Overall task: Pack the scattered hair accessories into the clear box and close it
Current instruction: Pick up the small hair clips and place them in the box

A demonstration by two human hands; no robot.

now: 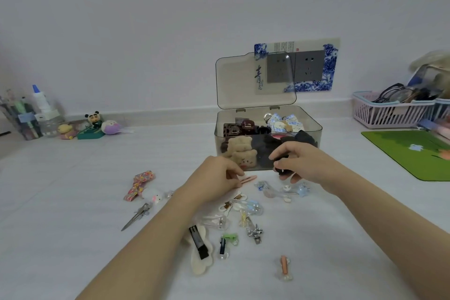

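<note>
The clear box (pixel 309 129) stands open on the white table, its lid (pixel 243 80) upright, with bear clips, claw clips and dark scrunchies inside. Just in front of it, my left hand (pixel 216 178) pinches a pink hair clip (pixel 248 180) low over the table. My right hand (pixel 302 162) grips a black hair accessory (pixel 282 169) near the box's front wall. Several clips lie scattered nearer to me: a floral bow (pixel 140 184), a silver clip (pixel 136 215), a black clip on a cream felt shape (pixel 198 245), a green clip (pixel 229 238) and an orange one (pixel 284 266).
A pink basket (pixel 389 112) of glasses and a green mat (pixel 414 153) sit at the right. Small toy figures (pixel 92 126) and a pen holder (pixel 24 117) stand at the left by the wall. A wall socket (pixel 309 66) is behind the box.
</note>
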